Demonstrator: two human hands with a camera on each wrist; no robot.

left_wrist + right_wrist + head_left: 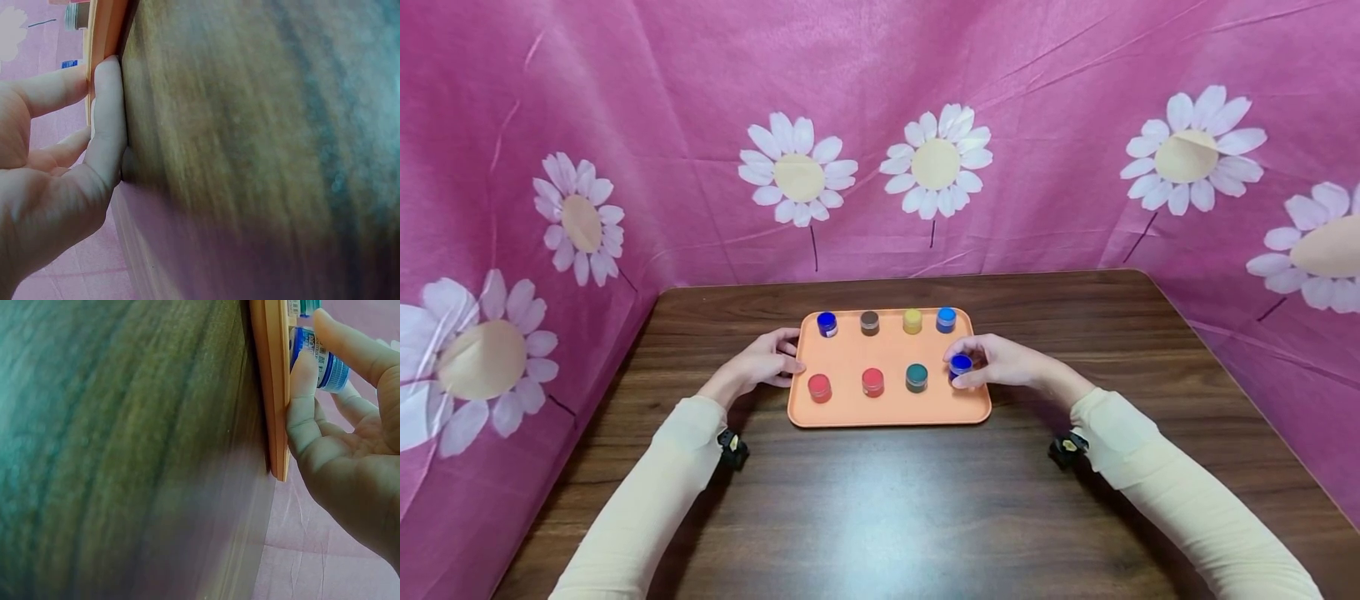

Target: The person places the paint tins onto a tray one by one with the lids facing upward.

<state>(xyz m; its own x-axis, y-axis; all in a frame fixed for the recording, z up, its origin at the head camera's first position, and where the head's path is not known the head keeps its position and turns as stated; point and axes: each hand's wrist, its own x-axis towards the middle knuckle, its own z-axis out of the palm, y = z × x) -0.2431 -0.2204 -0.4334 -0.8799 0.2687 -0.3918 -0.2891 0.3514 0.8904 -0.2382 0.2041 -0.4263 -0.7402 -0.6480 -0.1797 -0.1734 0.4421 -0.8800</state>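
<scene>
An orange tray (891, 412) lies on the wooden table with small lidded paint jars in two rows. My left hand (763, 360) holds the tray's left edge, fingers and thumb at the rim in the left wrist view. On the right, my right hand (1003, 360) grips a dark blue paint jar (322, 360) at the front row's right end. Left of that jar stand a green jar (916, 377) and two red jars, one in the middle (872, 382) and one near the left corner (820, 387).
Along the tray's back edge stand another dark blue jar (827, 323), a brown jar (869, 322), a yellow jar (912, 321) and a lighter blue jar (946, 319). A pink flowered cloth (865, 58) surrounds the table (760, 517) at the back and sides.
</scene>
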